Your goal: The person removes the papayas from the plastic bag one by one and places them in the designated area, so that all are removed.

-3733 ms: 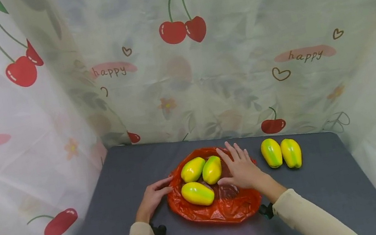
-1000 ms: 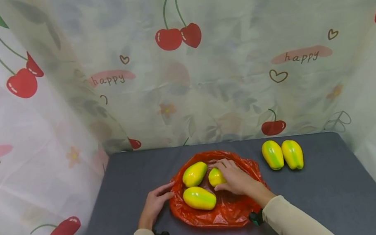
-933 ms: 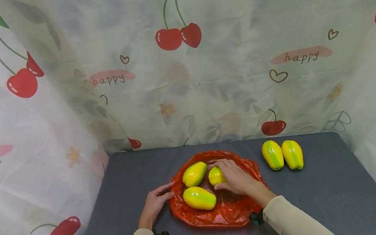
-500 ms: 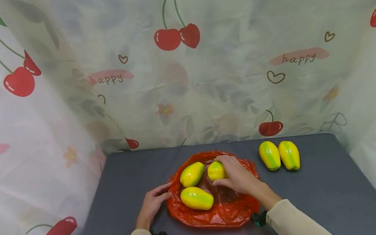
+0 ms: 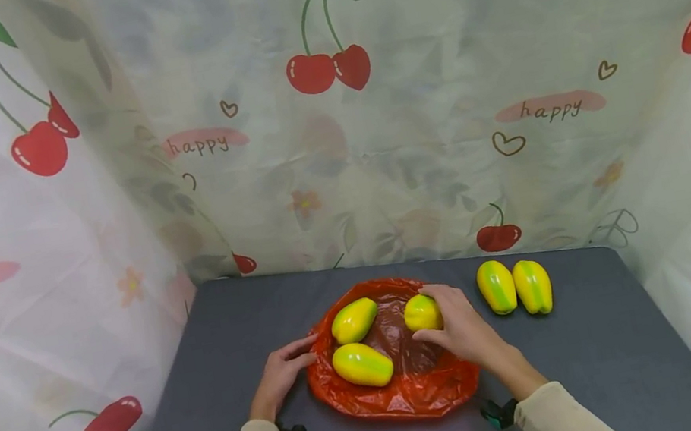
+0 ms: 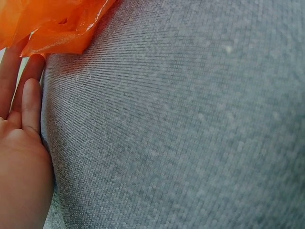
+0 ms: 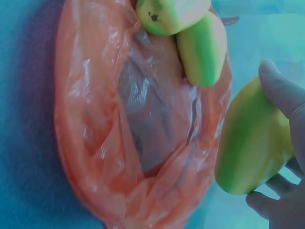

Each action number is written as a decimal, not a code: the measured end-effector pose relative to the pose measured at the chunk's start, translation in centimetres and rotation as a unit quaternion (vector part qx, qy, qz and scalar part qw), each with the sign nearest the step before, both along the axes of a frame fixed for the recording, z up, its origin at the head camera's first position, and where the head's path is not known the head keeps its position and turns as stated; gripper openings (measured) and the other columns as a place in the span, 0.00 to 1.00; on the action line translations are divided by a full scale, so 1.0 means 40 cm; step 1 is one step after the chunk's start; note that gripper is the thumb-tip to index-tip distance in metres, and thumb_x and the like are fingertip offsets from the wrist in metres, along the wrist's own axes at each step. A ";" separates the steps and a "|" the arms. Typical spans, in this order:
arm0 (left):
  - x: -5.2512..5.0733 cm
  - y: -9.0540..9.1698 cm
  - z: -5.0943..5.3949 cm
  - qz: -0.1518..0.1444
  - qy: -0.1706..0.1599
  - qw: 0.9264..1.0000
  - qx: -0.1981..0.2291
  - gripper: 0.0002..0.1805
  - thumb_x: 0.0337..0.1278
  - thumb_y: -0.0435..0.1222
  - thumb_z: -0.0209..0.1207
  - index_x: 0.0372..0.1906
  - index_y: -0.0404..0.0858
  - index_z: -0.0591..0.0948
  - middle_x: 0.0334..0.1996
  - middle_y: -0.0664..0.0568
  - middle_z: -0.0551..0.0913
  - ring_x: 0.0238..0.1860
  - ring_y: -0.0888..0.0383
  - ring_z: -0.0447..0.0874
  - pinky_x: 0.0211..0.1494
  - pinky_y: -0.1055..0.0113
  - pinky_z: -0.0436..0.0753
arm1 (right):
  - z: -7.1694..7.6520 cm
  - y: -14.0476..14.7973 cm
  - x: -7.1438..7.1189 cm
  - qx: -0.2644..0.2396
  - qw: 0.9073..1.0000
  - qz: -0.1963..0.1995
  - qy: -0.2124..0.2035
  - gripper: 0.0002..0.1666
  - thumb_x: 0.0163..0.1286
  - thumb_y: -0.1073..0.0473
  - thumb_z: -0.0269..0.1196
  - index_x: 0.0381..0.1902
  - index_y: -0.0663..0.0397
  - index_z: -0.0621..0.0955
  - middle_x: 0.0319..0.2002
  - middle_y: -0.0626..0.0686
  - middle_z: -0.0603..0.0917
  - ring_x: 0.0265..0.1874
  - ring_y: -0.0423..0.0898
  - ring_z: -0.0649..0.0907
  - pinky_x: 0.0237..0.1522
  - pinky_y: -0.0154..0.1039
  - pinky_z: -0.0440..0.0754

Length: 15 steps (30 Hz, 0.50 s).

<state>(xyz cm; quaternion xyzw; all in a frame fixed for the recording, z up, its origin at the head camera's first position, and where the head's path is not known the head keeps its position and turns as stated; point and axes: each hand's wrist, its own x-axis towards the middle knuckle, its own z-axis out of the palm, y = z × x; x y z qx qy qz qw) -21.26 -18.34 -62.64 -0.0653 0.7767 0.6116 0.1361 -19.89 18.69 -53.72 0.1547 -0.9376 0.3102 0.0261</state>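
A red plastic bag (image 5: 412,396) lies spread open on the dark table. Two yellow-green papayas, one farther back (image 5: 354,321) and one nearer (image 5: 363,365), rest in its left half. My right hand (image 5: 465,325) grips a third papaya (image 5: 421,312) over the bag's right side. In the right wrist view, thumb and fingers wrap round this papaya (image 7: 252,143), which is lifted beside the bag's rim (image 7: 86,157). My left hand (image 5: 280,375) touches the bag's left edge with fairly straight fingers; in the left wrist view its fingertips are partly hidden by the bag (image 6: 62,28).
Two more papayas, a left one (image 5: 496,287) and a right one (image 5: 533,287), lie side by side on the table (image 5: 586,358) to the right of the bag. A cherry-print curtain (image 5: 412,157) encloses the table's back and sides.
My right hand was spread over the bag, then took hold of the papaya nearest it. It has since carried that papaya to the right. My left hand stays at the bag's edge.
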 end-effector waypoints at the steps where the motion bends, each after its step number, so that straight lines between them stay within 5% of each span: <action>1: 0.000 0.000 0.000 -0.001 0.000 1.000 0.000 0.21 0.61 0.46 0.68 0.60 0.55 0.85 0.69 0.50 0.79 0.77 0.45 0.67 0.80 0.39 0.61 | -0.001 0.007 0.003 0.001 1.000 -0.004 0.002 0.47 0.60 0.43 0.75 0.71 0.52 0.69 0.70 0.55 0.73 0.66 0.57 0.72 0.66 0.59 0.79; 15: 0.001 -0.002 -0.002 -0.007 0.003 1.000 -0.005 0.21 0.63 0.46 0.67 0.61 0.55 0.85 0.70 0.50 0.78 0.77 0.45 0.66 0.80 0.40 0.62 | -0.003 0.096 0.029 0.001 0.999 -0.039 0.027 0.49 0.58 0.46 0.77 0.71 0.57 0.68 0.69 0.61 0.73 0.67 0.61 0.73 0.68 0.63 0.74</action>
